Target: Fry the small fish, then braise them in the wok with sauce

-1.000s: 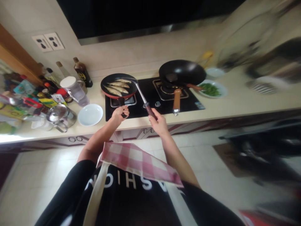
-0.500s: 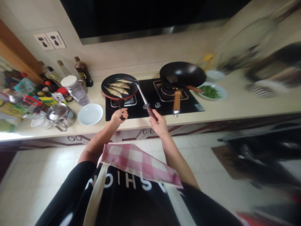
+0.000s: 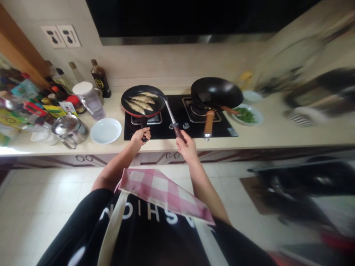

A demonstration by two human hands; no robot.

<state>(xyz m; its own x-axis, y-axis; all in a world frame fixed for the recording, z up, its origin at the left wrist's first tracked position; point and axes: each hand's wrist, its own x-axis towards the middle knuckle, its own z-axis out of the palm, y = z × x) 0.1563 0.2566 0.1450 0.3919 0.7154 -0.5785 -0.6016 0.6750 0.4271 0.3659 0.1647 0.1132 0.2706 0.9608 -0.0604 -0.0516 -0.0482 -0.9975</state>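
My left hand (image 3: 141,136) is closed round the black handle of a frying pan (image 3: 129,94), which sits over the left burner of the gas stove (image 3: 174,101). Several browned whole fish (image 3: 144,99) lie side by side in the pan. In my right hand (image 3: 188,145) is the dark brown handle of a spatula (image 3: 171,112). Its metal shaft slants up and left, and its head reaches into the pan at the right rim, by the topmost fish. How far the head goes beneath that fish I cannot tell.
A black wok (image 3: 222,90) with a wooden handle stands on the right burner, beside a plate of chopped greens (image 3: 245,115). Left of the stove are a white plate (image 3: 106,131), a steel pot (image 3: 70,129), a clear pitcher (image 3: 90,98) and several bottles. A range hood (image 3: 188,38) hangs above.
The view has turned slightly, so the counter and stove appear shifted and levelled. Both hands keep their grips on pan and spatula, and the fish lie much as before.
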